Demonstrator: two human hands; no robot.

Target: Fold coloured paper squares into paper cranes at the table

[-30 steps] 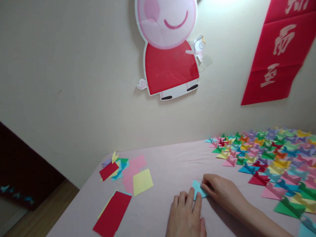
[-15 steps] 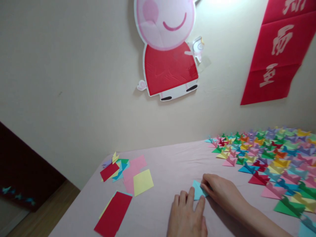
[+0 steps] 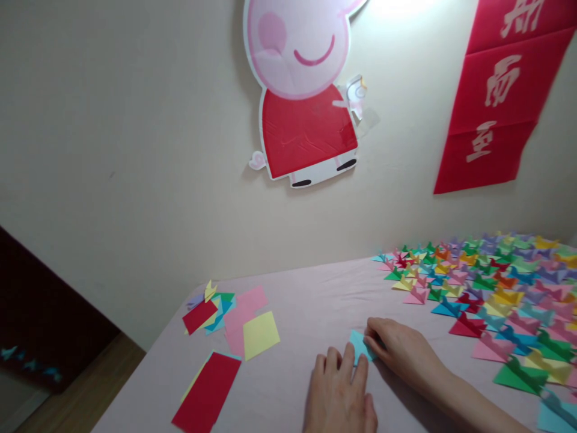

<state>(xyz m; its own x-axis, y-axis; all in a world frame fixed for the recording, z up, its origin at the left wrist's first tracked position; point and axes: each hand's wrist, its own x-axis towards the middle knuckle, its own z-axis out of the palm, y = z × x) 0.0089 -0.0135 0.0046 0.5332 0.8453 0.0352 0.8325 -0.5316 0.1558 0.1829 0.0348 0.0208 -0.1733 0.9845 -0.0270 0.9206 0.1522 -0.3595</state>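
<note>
A small piece of light blue folded paper (image 3: 357,342) lies on the pale pink cloth of the table, between my two hands. My left hand (image 3: 338,392) rests palm down with its fingers apart, the fingertips at the paper's lower left edge. From the right, my right hand (image 3: 401,347) has its curled fingers pinched on the paper's right edge and covers that side of it. How the paper is folded under the fingers cannot be made out.
Rows of colourful folded paper birds (image 3: 509,297) cover the table's right side. At left lie a red paper stack (image 3: 210,391), a yellow sheet (image 3: 261,335), pink sheets (image 3: 246,304) and a small yellow folded piece (image 3: 210,291). A wall (image 3: 180,180) stands behind.
The view has shifted slightly. My hands stay at the light blue paper in nearly the same pose, with no clear change in the fold.
</note>
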